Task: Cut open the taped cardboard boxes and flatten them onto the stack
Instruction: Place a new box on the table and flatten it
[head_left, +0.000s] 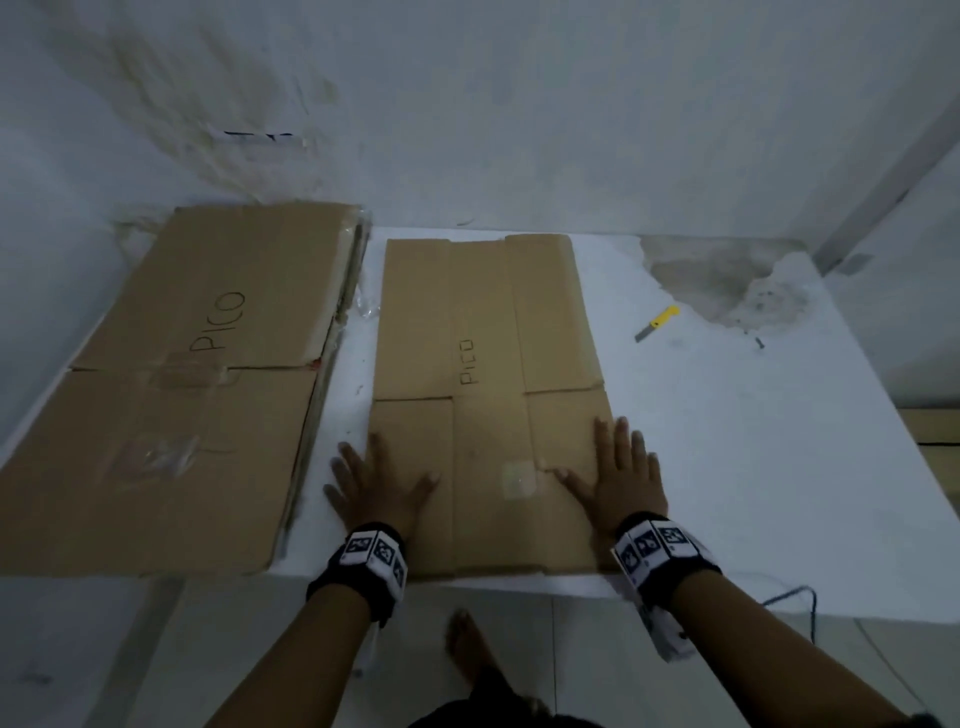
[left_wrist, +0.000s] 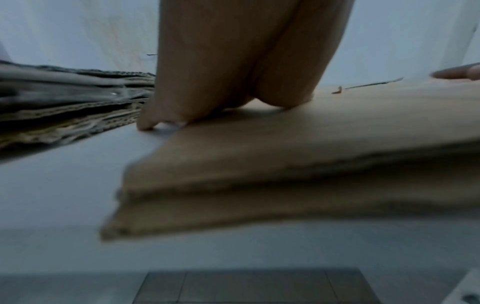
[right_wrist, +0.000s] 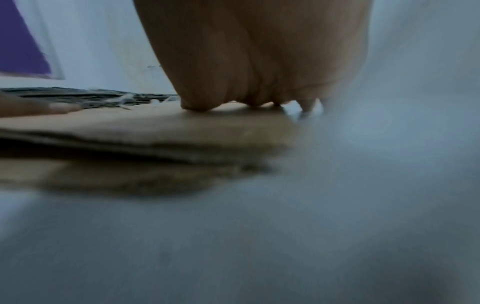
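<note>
A flattened brown cardboard box (head_left: 483, 332) marked "PICO" lies on the white table (head_left: 727, 441). My left hand (head_left: 376, 480) presses flat on its near left edge, fingers spread, some on the table. My right hand (head_left: 618, 478) presses flat on its near right edge. In the left wrist view the palm (left_wrist: 233, 67) rests on the cardboard (left_wrist: 311, 144). The right wrist view shows that hand (right_wrist: 259, 61) on the cardboard (right_wrist: 155, 125). A stack of flattened boxes (head_left: 171, 384) lies to the left. A yellow box cutter (head_left: 657, 323) lies on the table at the right.
The stack's layered edges (left_wrist: 64, 107) sit close to my left hand. A stained white wall (head_left: 467, 104) stands behind the table. A scrap of clear tape (head_left: 370, 307) lies between stack and box. My bare foot (head_left: 467, 649) is on the tiled floor below.
</note>
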